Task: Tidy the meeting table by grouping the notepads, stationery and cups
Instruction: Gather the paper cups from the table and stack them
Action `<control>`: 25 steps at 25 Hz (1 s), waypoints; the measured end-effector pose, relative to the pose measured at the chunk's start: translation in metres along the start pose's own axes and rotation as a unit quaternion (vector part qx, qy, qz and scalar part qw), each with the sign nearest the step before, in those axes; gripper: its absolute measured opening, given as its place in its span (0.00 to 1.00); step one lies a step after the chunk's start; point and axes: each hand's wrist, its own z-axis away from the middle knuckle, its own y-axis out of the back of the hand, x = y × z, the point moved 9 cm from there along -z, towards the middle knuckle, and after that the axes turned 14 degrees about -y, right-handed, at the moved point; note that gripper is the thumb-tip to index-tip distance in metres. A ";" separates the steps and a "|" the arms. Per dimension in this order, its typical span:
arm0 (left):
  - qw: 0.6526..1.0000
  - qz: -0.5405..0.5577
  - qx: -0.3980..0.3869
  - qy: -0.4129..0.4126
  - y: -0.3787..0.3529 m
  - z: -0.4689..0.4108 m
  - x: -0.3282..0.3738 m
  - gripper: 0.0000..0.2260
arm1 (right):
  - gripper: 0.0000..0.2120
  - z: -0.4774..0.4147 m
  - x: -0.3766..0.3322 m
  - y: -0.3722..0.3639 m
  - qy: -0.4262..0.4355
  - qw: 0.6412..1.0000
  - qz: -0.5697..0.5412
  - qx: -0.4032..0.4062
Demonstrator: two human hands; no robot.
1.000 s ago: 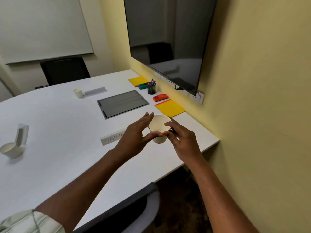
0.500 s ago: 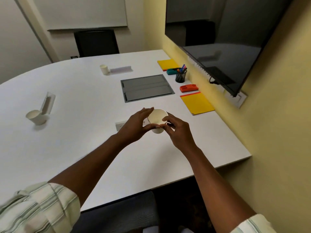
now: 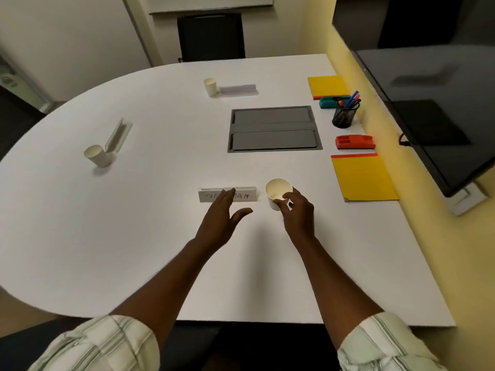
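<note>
My right hand [image 3: 297,212] grips a white paper cup [image 3: 277,189] by its near side, just right of a name plate [image 3: 242,195]. My left hand [image 3: 221,218] hovers open over the plate's near edge, holding nothing. A second paper cup [image 3: 97,155] stands at the left of the white table [image 3: 160,250]; a third cup [image 3: 210,87] stands at the far middle. Along the right edge lie a yellow notepad [image 3: 363,178], a red stationery holder [image 3: 355,141], a black pen pot [image 3: 344,115], a teal holder [image 3: 332,101] and another yellow notepad [image 3: 328,86].
A grey cable hatch [image 3: 273,129] is set into the table's middle. Clear name plates stand beside the left cup [image 3: 119,135] and the far cup [image 3: 238,89]. A dark screen [image 3: 428,89] hangs on the yellow right wall. A black chair [image 3: 211,36] stands at the far end.
My left hand has let go of the cup and opened, shifting left over the name plate. My right hand alone holds the cup, now lower. The view has swung down and left.
</note>
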 end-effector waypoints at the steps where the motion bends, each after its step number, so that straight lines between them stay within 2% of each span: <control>1: 1.000 0.000 -0.007 0.006 -0.009 0.002 -0.001 0.32 | 0.10 -0.007 0.004 -0.006 -0.004 1.000 -0.001 -0.007; 11: 0.997 -0.016 -0.047 0.059 -0.071 -0.012 -0.017 0.34 | 0.11 -0.062 0.028 -0.057 -0.009 0.999 0.035 -0.038; 16: 0.995 -0.023 -0.068 0.075 -0.082 -0.024 -0.027 0.34 | 0.12 -0.075 0.037 -0.071 -0.012 0.997 0.051 -0.054; 25: 0.994 -0.007 -0.060 0.087 -0.085 -0.033 -0.041 0.34 | 0.13 -0.085 0.045 -0.090 -0.026 0.994 0.064 -0.080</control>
